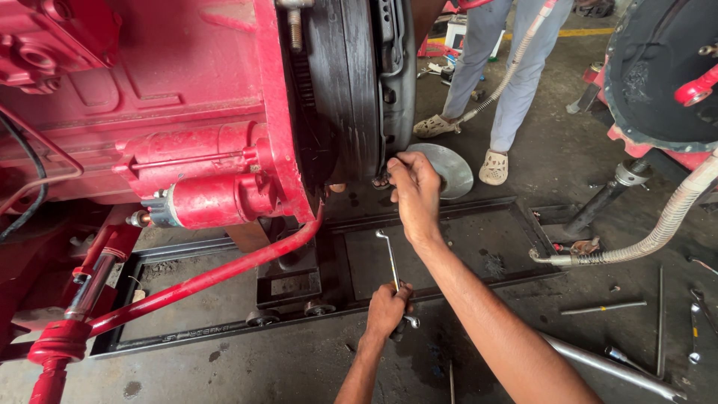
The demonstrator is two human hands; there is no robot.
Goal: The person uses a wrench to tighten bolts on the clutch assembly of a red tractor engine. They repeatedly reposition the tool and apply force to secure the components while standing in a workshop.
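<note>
Left hand (387, 308) fisted low; right hand (415, 191) raised, pinching.

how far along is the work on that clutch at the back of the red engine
Done: the engine is split from the housing, so the dark clutch assembly is exposed. In hand: the right hand reaches to its lower edge while the left hand holds a wrench. Left: the assembly is still mounted; bolt state is hidden.

Even daylight, soft shadows, sharp focus (edges slightly bowed)
</note>
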